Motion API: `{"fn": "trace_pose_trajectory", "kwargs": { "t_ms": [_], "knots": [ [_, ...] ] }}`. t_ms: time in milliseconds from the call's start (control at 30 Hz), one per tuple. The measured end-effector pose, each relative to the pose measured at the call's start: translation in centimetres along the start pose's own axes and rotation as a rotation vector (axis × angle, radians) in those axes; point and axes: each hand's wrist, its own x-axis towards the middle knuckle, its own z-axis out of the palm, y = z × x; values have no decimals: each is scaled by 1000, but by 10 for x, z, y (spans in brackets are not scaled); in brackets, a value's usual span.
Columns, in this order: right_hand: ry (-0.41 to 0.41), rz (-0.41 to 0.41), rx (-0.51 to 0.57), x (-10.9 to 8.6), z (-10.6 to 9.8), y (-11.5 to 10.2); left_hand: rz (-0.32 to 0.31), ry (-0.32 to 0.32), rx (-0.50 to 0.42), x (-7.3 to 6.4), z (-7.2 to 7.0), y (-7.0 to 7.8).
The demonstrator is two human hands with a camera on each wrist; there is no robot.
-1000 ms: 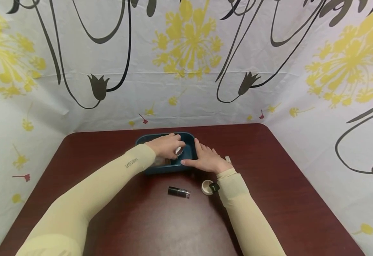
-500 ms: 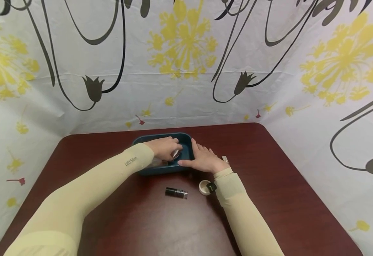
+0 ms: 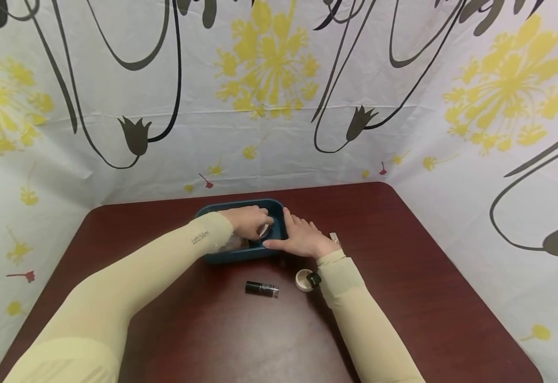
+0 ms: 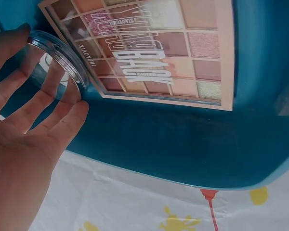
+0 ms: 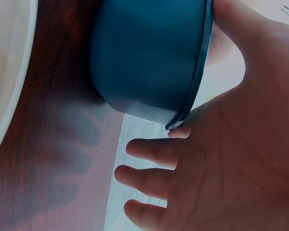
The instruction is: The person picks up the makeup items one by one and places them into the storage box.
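My left hand [image 3: 249, 221] reaches into a blue rectangular tub [image 3: 240, 255] near the back of the table. Thumb and fingers grip a round compact [image 4: 62, 55] with a clear, shiny rim, held tilted on edge. Beside it in the left wrist view, an eyeshadow palette [image 4: 173, 53] with lettering across its lid lies in the tub; my forearm mostly hides it in the head view. My right hand [image 3: 300, 236] rests on the tub's right end, thumb at the front corner and the other fingers extended past the rim [image 5: 197, 77].
A black lipstick tube [image 3: 261, 289] with a clear end lies on the dark red table in front of the tub. Right of it sits a round white dish-like thing [image 3: 302, 280], beside my right wrist. A small pale narrow thing [image 3: 334, 238] shows behind that wrist. Patterned cloth [image 3: 259, 159] surrounds the table.
The head view has shifted slightly, so the scene sits a little further left. Both hands stay at the tub, the left still gripping the compact.
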Motion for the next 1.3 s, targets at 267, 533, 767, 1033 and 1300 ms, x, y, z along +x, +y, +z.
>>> {"fn": "trace_pose_trajectory", "kwargs": {
  "t_ms": [267,533,767,1033,1300],
  "knots": [
    [8,-12,7,-1,0,0,-36,-23,-1,7,-1,1],
    [11,-7,-4,-2,0,1,-35,-18,-15,12,1,0],
    [10,-16,-7,-1,0,1,-31,-26,-15,16,6,-2],
    [10,-18,-5,-1,0,-1,-34,26,6,14,11,-3],
    [5,5,-9,0,-1,-1,-47,24,20,10,12,0]
  ]
}}
